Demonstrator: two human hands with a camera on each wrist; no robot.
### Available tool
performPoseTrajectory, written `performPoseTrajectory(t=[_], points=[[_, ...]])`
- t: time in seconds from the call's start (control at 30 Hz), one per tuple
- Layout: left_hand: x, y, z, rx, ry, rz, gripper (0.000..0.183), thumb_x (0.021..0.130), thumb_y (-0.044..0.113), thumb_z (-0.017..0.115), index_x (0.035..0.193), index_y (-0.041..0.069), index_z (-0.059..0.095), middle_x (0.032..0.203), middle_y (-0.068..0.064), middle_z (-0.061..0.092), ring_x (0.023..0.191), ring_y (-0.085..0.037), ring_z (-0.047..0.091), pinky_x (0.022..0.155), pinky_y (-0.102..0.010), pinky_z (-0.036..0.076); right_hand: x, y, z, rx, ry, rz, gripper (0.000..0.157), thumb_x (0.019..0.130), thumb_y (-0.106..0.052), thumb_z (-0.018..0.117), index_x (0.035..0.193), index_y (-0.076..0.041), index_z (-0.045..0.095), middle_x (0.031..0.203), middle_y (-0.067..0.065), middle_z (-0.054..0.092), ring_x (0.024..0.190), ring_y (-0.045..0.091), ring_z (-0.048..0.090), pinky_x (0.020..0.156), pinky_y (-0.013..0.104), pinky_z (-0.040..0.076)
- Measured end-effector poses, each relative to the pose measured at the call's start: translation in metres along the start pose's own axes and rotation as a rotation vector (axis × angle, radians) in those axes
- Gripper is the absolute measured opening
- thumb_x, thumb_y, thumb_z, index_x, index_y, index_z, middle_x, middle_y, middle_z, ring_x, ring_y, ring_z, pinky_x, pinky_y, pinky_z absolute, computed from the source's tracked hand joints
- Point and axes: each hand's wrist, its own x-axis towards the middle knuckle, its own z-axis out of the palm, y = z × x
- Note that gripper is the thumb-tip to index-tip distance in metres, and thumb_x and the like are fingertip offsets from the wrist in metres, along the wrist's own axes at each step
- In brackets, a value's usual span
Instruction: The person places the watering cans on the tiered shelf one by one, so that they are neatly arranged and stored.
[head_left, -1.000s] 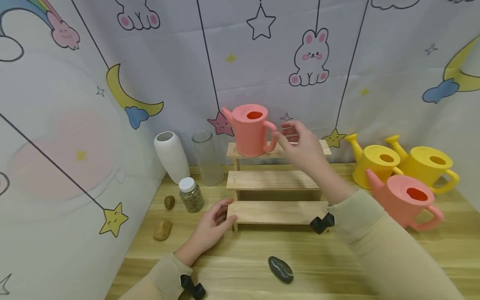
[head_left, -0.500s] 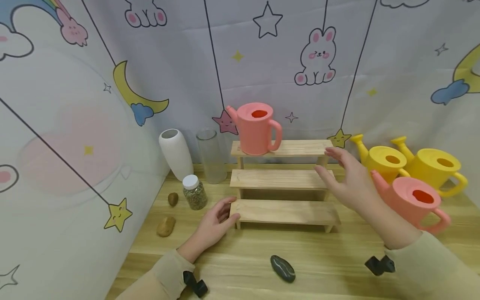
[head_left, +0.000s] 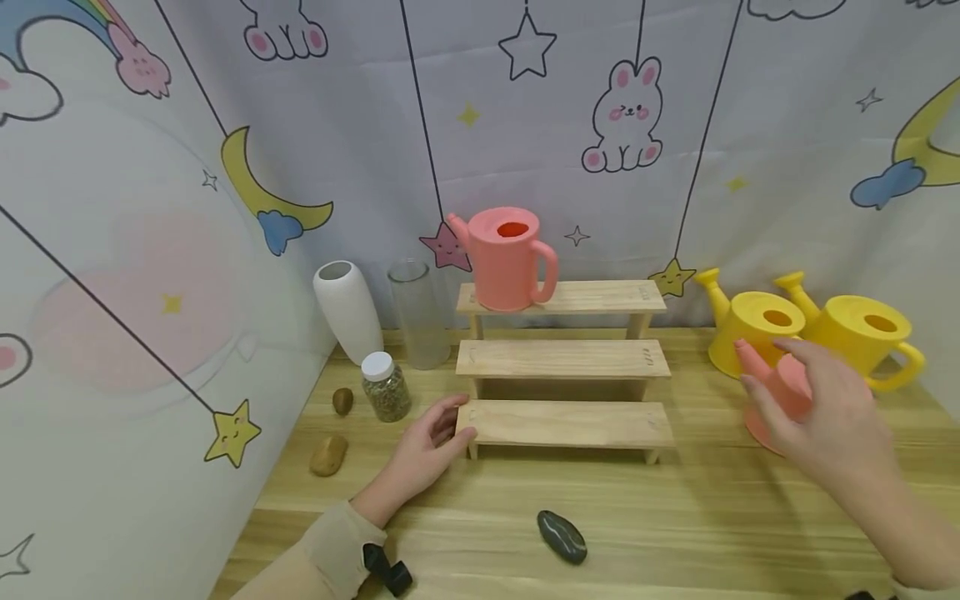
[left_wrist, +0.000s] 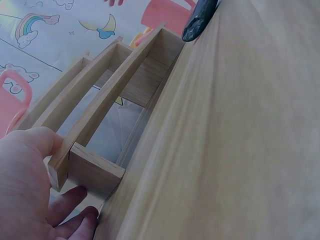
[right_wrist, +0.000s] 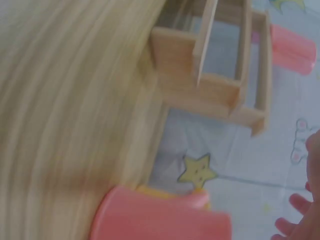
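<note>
A three-step wooden stand (head_left: 562, 423) is on the table, and my left hand (head_left: 416, 450) holds the left end of its lowest step. The left wrist view has that thumb on the board and the fingers (left_wrist: 67, 202) beside the leg. One pink watering can (head_left: 504, 271) stands at the left of the top step, its spout to the left. At the right, my right hand (head_left: 836, 417) hovers over a second pink watering can (head_left: 783, 392), fingers spread, hiding its handle. In the right wrist view, those fingers (right_wrist: 300, 205) are apart from the can's body (right_wrist: 165, 220).
Two yellow watering cans (head_left: 742, 333) (head_left: 862, 333) stand behind the second pink one. Left of the stand are a white vase (head_left: 348, 312), a glass vase (head_left: 420, 321), a white-lidded jar (head_left: 387, 393) and two brown stones (head_left: 327, 456). A dark stone (head_left: 562, 537) lies in front.
My right hand has let go of the pink watering can on the top step and moved right and down to the second pink one. The left hand stays on the stand.
</note>
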Motion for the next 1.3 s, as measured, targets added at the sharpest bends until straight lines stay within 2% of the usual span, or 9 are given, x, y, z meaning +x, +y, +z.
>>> performPoseTrajectory(t=[0.1,0.17,0.3,0.4,0.5,0.6,0.73,0.93,1.3], points=[[0.001,0.000,0.001,0.004,-0.005,0.002,0.054,0.097,0.042,0.069,0.147,0.031,0.051,0.146,-0.002,0.060,0.138,-0.017,0.057,0.118,-0.039,0.046,-0.009,0.020,-0.010,-0.012,0.081,0.007,0.057,0.092,-0.028,0.074,0.136,0.003,0.057,0.130,0.031,0.059,0.117,0.048,0.051,0.112,0.037,0.041],[0.002,0.000,0.001,0.008,-0.006,0.006,0.054,0.097,0.044,0.069,0.147,0.031,0.051,0.146,-0.001,0.060,0.137,-0.016,0.057,0.117,-0.038,0.047,-0.017,0.034,-0.016,-0.005,0.107,0.049,0.058,0.093,-0.027,0.074,0.138,0.003,0.055,0.136,0.030,0.057,0.128,0.046,0.049,0.120,0.016,0.028],[0.003,0.001,0.001,0.011,-0.010,0.006,0.055,0.097,0.045,0.069,0.147,0.032,0.050,0.147,0.000,0.059,0.138,-0.017,0.056,0.117,-0.040,0.047,-0.034,0.058,-0.025,-0.008,0.132,0.146,0.063,0.097,-0.032,0.069,0.145,0.003,0.050,0.151,0.028,0.048,0.147,0.044,0.038,0.132,0.034,0.021],[0.004,0.001,0.001,0.005,-0.016,-0.004,0.054,0.097,0.046,0.069,0.146,0.035,0.050,0.149,0.001,0.057,0.140,-0.017,0.055,0.118,-0.042,0.046,-0.045,0.076,-0.025,0.005,0.207,0.120,0.069,0.097,-0.043,0.067,0.145,0.004,0.051,0.149,0.031,0.049,0.143,0.048,0.042,0.130,0.033,0.023],[0.005,0.001,0.001,-0.005,-0.016,-0.014,0.053,0.097,0.046,0.069,0.145,0.037,0.050,0.148,0.003,0.057,0.139,-0.016,0.055,0.119,-0.042,0.046,-0.055,0.089,-0.022,0.024,0.245,0.108,0.066,0.098,-0.042,0.066,0.146,0.001,0.051,0.144,0.035,0.052,0.132,0.053,0.048,0.119,0.011,0.021],[0.005,0.001,0.000,-0.008,-0.011,-0.015,0.053,0.097,0.045,0.069,0.145,0.037,0.050,0.147,0.003,0.058,0.139,-0.016,0.055,0.119,-0.043,0.045,-0.065,0.099,-0.014,0.090,0.217,0.202,0.059,0.100,-0.025,0.066,0.152,-0.007,0.046,0.151,0.025,0.049,0.138,0.020,0.051,0.110,0.001,0.020],[0.003,0.001,-0.001,-0.003,-0.006,-0.021,0.053,0.097,0.045,0.069,0.146,0.034,0.051,0.148,0.003,0.057,0.140,-0.016,0.055,0.119,-0.044,0.045,-0.079,0.111,-0.004,0.212,0.157,0.316,0.068,0.097,-0.007,0.065,0.158,-0.019,0.036,0.153,-0.011,0.044,0.122,-0.023,0.036,0.102,-0.006,0.027],[0.000,-0.001,-0.001,-0.002,-0.004,-0.024,0.053,0.097,0.044,0.070,0.145,0.033,0.052,0.149,0.003,0.057,0.140,-0.017,0.054,0.119,-0.043,0.045,-0.087,0.121,0.002,0.276,0.121,0.302,0.064,0.096,0.000,0.063,0.155,-0.008,0.039,0.120,-0.036,0.039,0.097,-0.027,0.043,0.077,-0.010,0.035],[0.000,-0.003,0.001,-0.003,0.006,-0.031,0.051,0.096,0.043,0.071,0.144,0.036,0.052,0.143,0.001,0.062,0.137,-0.015,0.057,0.118,-0.041,0.046,-0.088,0.121,-0.001,0.167,0.068,0.293,0.043,0.101,-0.002,0.058,0.139,0.016,0.046,0.105,-0.046,0.036,0.092,-0.034,0.033,0.070,-0.012,0.032]])
